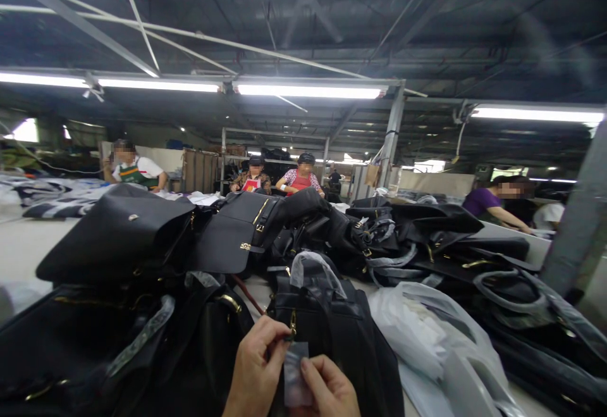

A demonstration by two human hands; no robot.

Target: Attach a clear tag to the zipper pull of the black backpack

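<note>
At the bottom edge of the head view the left hand [256,366] pinches the gold zipper pull [293,327] of a black handbag [341,335] between thumb and fingertips. The right hand [327,388] comes in from below, its thumb and fingers closed on a small clear plastic sleeve [294,373] held just under that pull. The two hands are close together, nearly touching, with the sleeve between them. The bag stands upright on the work table [21,246], directly in front of the person. Its handle [315,271] is already wrapped in clear film.

As a judgement of progress: the handle covering looks finished on this bag, while the metal pull is still bare, so the small wrap appears to be only at the point of being fitted. Whether the sleeve has started to slip over the pull is hard to tell, since the fingers hide the joint.

Around the bag lie many more black handbags in a loose heap [265,227], several with gold hardware showing and some with film on their straps. A crumpled clear plastic bag [427,322] lies just to the right. A black backpack-style bag [118,233] with a flap sits to the left. A good deal of the pile seems yet to be handled.

Beyond the table, other people sit at work: one in a green apron [135,170], two near the middle [279,180], one in purple [493,205] on the right, under long fluorescent lamps [308,91].
</note>
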